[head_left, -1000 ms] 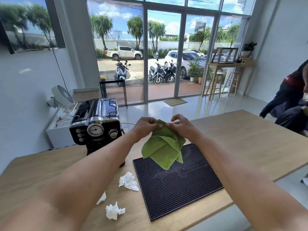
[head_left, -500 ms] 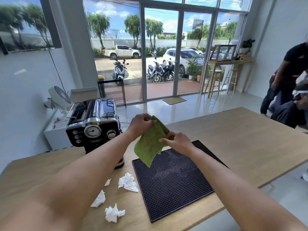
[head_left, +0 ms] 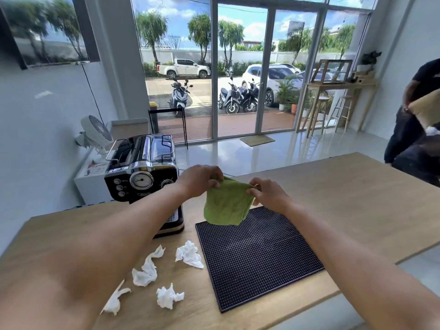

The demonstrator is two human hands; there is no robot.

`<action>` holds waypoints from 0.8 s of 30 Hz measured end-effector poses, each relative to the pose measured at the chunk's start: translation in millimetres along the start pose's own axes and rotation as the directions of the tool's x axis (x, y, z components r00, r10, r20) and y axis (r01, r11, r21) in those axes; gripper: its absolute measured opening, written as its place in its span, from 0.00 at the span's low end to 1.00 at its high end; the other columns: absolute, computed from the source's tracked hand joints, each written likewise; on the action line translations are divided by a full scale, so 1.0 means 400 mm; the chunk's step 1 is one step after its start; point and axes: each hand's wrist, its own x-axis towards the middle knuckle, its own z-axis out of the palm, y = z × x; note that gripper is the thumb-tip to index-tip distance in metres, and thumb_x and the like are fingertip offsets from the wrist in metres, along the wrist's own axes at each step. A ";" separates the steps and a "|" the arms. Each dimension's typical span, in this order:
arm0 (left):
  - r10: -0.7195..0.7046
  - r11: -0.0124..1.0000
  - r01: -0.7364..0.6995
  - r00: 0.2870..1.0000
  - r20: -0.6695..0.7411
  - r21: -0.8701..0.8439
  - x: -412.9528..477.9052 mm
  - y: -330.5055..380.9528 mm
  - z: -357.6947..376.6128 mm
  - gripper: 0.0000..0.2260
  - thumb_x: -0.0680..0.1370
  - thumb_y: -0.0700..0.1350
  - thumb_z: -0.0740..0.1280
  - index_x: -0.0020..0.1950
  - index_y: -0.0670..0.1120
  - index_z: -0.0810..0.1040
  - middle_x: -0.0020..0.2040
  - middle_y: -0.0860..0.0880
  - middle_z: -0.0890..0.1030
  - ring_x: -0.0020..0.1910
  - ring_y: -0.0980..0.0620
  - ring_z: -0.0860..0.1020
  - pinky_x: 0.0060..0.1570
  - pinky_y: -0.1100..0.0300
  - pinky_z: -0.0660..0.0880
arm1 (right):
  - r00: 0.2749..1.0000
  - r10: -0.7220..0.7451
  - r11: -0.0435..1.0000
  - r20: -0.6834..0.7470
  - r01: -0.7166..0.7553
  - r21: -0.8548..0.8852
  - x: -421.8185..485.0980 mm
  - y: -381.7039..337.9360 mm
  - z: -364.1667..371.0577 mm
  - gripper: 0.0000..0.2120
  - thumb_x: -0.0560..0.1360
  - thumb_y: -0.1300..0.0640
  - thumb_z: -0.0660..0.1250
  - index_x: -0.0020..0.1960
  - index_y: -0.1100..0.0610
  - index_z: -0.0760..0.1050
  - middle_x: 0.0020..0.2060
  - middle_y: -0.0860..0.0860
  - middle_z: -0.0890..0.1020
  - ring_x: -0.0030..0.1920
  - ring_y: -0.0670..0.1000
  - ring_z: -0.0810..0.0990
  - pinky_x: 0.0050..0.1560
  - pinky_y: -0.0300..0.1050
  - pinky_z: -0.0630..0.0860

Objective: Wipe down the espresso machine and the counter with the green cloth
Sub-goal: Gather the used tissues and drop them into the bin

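The green cloth (head_left: 226, 206) hangs in the air above the far edge of the black mat, stretched between both hands. My left hand (head_left: 197, 181) pinches its upper left corner and my right hand (head_left: 266, 194) pinches its upper right corner. The black and chrome espresso machine (head_left: 142, 172) stands on the wooden counter (head_left: 333, 198) just left of my left hand, its gauge and knobs facing me. My left forearm hides the machine's lower front.
A black ribbed mat (head_left: 257, 256) lies on the counter under the cloth. Several crumpled white tissues (head_left: 189, 254) lie left of the mat. A white fan (head_left: 95, 129) sits behind the machine. A person in dark clothes (head_left: 414, 115) stands at the far right.
The cloth has been unfolded from a bunched fold into a flat hanging sheet. My right hand rose to hold a top corner, level with my left.
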 end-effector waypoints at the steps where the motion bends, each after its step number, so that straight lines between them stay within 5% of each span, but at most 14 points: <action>1: -0.004 0.999 0.005 1.000 -0.014 0.035 0.000 0.002 0.002 0.11 0.77 0.52 0.66 0.59 0.55 0.76 0.56 0.51 0.81 0.54 0.49 0.78 0.48 0.57 0.73 | 1.000 -0.002 0.999 0.008 0.002 -0.047 0.002 -0.004 -0.002 0.02 0.79 0.54 0.64 0.52 0.49 0.74 0.43 0.50 0.85 0.36 0.46 0.85 0.50 0.52 0.81; 6: -0.011 0.992 0.017 0.999 -0.046 0.125 -0.010 -0.010 0.025 0.15 0.75 0.58 0.67 0.59 0.54 0.74 0.54 0.50 0.82 0.52 0.47 0.78 0.46 0.56 0.73 | 0.999 -0.006 0.987 0.052 0.015 -0.160 0.010 -0.006 -0.003 0.20 0.80 0.54 0.63 0.71 0.47 0.67 0.56 0.52 0.83 0.51 0.54 0.84 0.60 0.55 0.77; 10: -0.088 0.996 0.088 0.996 0.008 0.031 -0.015 -0.023 0.036 0.14 0.71 0.59 0.71 0.51 0.53 0.76 0.47 0.52 0.81 0.47 0.50 0.78 0.41 0.58 0.72 | 0.998 0.025 0.992 0.064 -0.017 -0.128 0.019 0.002 -0.019 0.11 0.76 0.56 0.69 0.57 0.53 0.82 0.49 0.51 0.85 0.50 0.51 0.82 0.54 0.45 0.76; 15: -0.066 0.998 0.064 0.993 0.094 0.022 -0.027 -0.018 0.063 0.16 0.68 0.63 0.72 0.39 0.52 0.74 0.41 0.52 0.79 0.40 0.53 0.75 0.39 0.56 0.72 | 0.995 0.052 0.987 0.090 -0.038 -0.155 0.028 0.008 -0.023 0.07 0.75 0.56 0.71 0.52 0.55 0.84 0.45 0.50 0.83 0.49 0.50 0.79 0.48 0.43 0.71; 18: -0.139 0.956 0.167 0.982 0.131 -0.243 -0.031 -0.006 0.083 0.14 0.67 0.54 0.77 0.35 0.50 0.73 0.39 0.50 0.80 0.39 0.51 0.79 0.43 0.52 0.80 | 0.990 0.066 0.964 0.124 -0.031 -0.265 0.037 0.014 -0.006 0.08 0.76 0.57 0.69 0.53 0.53 0.83 0.49 0.50 0.83 0.53 0.52 0.79 0.51 0.44 0.73; 21: -0.200 0.808 0.315 0.942 0.271 -0.498 -0.036 0.001 0.104 0.14 0.66 0.46 0.79 0.43 0.48 0.76 0.38 0.48 0.79 0.36 0.48 0.81 0.42 0.47 0.83 | 0.987 0.078 0.938 0.142 -0.024 -0.347 0.040 0.016 0.019 0.12 0.75 0.59 0.65 0.55 0.50 0.82 0.52 0.50 0.83 0.54 0.52 0.79 0.49 0.43 0.73; 24: -0.203 0.798 0.386 0.895 0.397 -0.463 -0.045 0.000 0.129 0.22 0.70 0.45 0.77 0.62 0.50 0.75 0.41 0.47 0.78 0.35 0.51 0.78 0.36 0.58 0.80 | 0.978 0.081 0.920 0.193 0.001 -0.391 0.042 0.020 0.054 0.15 0.75 0.63 0.61 0.56 0.50 0.80 0.54 0.51 0.82 0.53 0.53 0.79 0.48 0.43 0.71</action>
